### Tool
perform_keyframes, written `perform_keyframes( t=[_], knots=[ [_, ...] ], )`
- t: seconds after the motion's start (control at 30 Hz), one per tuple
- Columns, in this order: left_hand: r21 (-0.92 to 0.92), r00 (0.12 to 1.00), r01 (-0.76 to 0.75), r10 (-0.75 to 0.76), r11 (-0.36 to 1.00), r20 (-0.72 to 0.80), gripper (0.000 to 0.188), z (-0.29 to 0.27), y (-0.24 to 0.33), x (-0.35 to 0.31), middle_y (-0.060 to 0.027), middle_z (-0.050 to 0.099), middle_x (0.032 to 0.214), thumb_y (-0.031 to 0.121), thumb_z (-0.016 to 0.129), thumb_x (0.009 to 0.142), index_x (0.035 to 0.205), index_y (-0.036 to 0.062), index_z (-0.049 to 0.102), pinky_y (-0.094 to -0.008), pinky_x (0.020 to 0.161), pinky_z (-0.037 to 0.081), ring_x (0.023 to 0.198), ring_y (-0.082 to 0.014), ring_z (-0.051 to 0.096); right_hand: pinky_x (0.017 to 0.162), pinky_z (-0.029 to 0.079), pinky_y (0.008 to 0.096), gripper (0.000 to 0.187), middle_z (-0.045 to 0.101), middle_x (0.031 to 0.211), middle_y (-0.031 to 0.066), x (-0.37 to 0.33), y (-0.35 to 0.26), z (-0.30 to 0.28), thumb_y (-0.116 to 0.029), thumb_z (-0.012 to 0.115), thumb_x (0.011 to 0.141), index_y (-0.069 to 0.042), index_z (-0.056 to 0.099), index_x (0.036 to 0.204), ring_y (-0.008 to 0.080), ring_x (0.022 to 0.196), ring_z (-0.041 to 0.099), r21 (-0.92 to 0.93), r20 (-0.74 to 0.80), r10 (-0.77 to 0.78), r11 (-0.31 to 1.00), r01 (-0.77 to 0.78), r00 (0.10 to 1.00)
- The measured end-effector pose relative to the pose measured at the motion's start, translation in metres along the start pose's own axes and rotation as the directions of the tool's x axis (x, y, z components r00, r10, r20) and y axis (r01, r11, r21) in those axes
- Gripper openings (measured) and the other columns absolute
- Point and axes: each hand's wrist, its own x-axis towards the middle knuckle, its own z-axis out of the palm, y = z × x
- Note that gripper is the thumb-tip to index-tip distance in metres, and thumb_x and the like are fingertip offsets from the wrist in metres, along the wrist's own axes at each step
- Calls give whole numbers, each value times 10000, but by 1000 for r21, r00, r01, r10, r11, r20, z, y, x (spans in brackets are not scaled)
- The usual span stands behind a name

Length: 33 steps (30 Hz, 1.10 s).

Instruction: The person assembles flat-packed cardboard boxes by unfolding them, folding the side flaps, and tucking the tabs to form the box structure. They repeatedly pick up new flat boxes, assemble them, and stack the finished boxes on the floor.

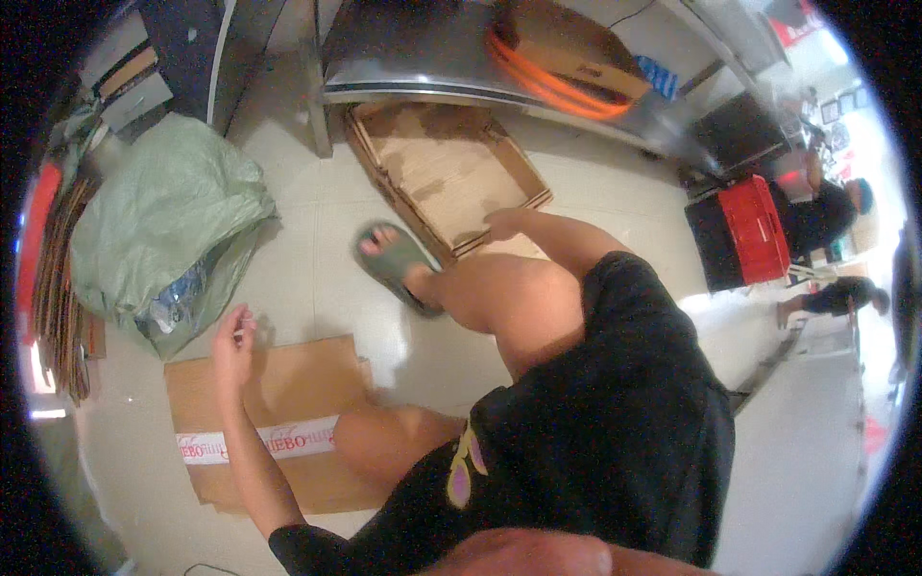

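Observation:
My right hand (pixel 503 225) is at the near right rim of a shallow, open cardboard box (pixel 437 163), its fingers curled over the edge. Dark damp-looking stains mark the bottom of that box, which lies on the floor partly beneath a metal bench. To the left, my left hand (pixel 235 336) hangs in the air with its fingers loosely bent and apart, holding nothing. Below it a flattened cardboard sheet (pixel 288 384) with a strip of white printed tape lies on the floor, partly covered by my knee.
A large pale green sack (pixel 173 221) slumps at the left beside a stack of folded cardboard (pixel 62 288). An orange ring-shaped item (pixel 557 82) rests on the metal bench (pixel 403 77). My sandalled foot (pixel 399 264) is beside the box. At the far right are a red crate (pixel 754 230) and other people.

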Motion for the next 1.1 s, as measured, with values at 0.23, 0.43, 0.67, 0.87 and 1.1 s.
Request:
perform_keyframes(
  t=[0.23,0.43,0.67,0.87,1.1],
  knots=[
    [99,998,-7,1,995,62,378,25,39,-38,-145,679,1199,167,638,957,1307,29,613,-368,839,550,1023,-252,670,1130,352,529,766,598,1385,195,38,-46,45,-716,422,933,-169,531,1458,366,1325,528,124,-209,-35,990,62,977],
    [91,989,87,-97,992,108,358,97,61,-20,-145,688,1174,157,646,950,1280,19,628,-351,854,551,1018,-240,673,1140,284,549,443,722,1126,60,74,-28,95,-460,424,1015,-172,761,1028,261,1217,567,36,-564,-211,960,278,799],
    [-354,780,560,-334,749,528,656,342,155,49,-110,532,1450,295,683,963,1507,88,382,-439,1037,468,1270,-232,548,933,503,499,483,729,1026,123,76,46,66,-564,532,959,-138,752,1015,360,1026,663,-22,-470,-463,857,515,751],
    [-634,786,613,-449,472,426,669,500,195,75,-91,457,1490,354,661,976,1502,141,307,-481,937,503,1276,-291,519,833,517,511,421,714,1023,158,80,112,56,-491,567,965,-126,705,1122,378,960,677,174,-342,-560,751,637,754],
    [-797,783,582,-377,161,495,539,501,164,74,-61,580,1315,232,612,1000,1473,224,353,-402,852,540,1101,-237,606,834,520,515,488,717,1012,173,48,68,91,-542,504,993,-117,710,1117,401,954,676,73,-349,-511,821,566,785]
  ],
)
